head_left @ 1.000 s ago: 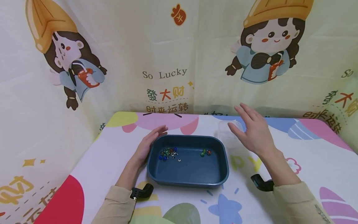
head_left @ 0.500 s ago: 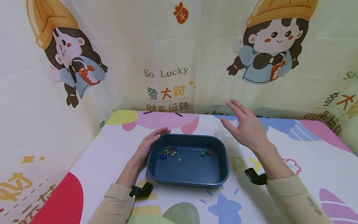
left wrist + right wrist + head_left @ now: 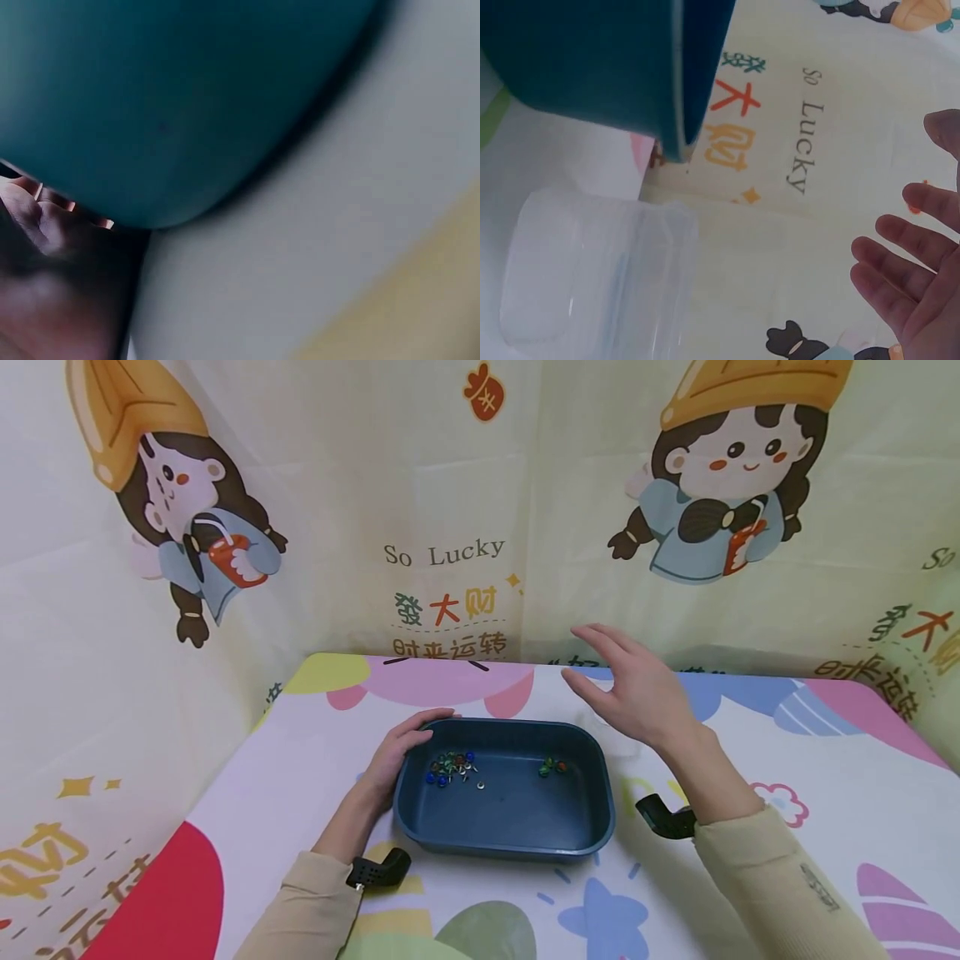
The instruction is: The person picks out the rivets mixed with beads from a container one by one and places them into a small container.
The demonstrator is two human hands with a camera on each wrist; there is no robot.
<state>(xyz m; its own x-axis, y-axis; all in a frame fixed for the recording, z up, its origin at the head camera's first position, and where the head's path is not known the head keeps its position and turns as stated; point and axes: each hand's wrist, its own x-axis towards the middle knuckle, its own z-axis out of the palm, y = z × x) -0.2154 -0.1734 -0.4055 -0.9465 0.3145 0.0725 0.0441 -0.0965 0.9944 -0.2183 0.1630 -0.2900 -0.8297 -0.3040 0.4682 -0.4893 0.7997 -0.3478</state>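
A dark blue tray [image 3: 517,822] stands on the table before me. My left hand [image 3: 390,760] holds its left end, thumb at the rim and fingers round the far left corner. In the left wrist view, bent fingertips [image 3: 71,206] show beside the tray wall. Inside the tray, a cluster of coloured glass marbles [image 3: 442,770] lies at the left with small silvery pieces [image 3: 481,785], too small to identify. A few green and reddish marbles [image 3: 551,767] lie at the right. My right hand [image 3: 637,693] hovers beyond the tray's far right corner, fingers spread and holding nothing.
A clear plastic container [image 3: 592,277] stands near the tray's far right corner, partly hidden by my right hand in the head view. A printed cloth [image 3: 330,560] hangs behind the table. The tabletop [image 3: 795,752] has a colourful printed cover.
My right hand has moved left, towards the tray's far right corner. My left thumb has come onto the rim as the left fingers close round the corner. The tray and marbles stay put.
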